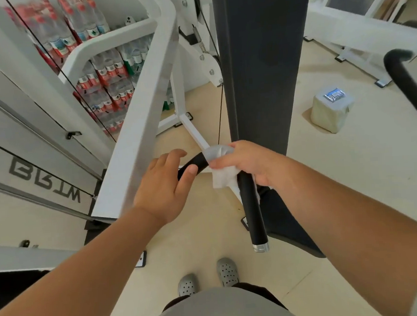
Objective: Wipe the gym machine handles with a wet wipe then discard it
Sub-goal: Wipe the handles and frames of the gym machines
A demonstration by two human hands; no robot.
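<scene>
A black padded machine handle with a silver end cap hangs in front of me, bending near its top toward the left. My right hand is closed around the bend with a white wet wipe pressed against the bar; a loose corner of the wipe hangs below my fingers. My left hand hovers with its fingers spread just left of the handle's short black upper part, the thumb touching or nearly touching it.
A white machine frame slants up at my left, a dark upright pad rises behind the handle. Packs of water bottles are stacked at the back left. A block with a wipes packet sits on the floor at right, near another black handle.
</scene>
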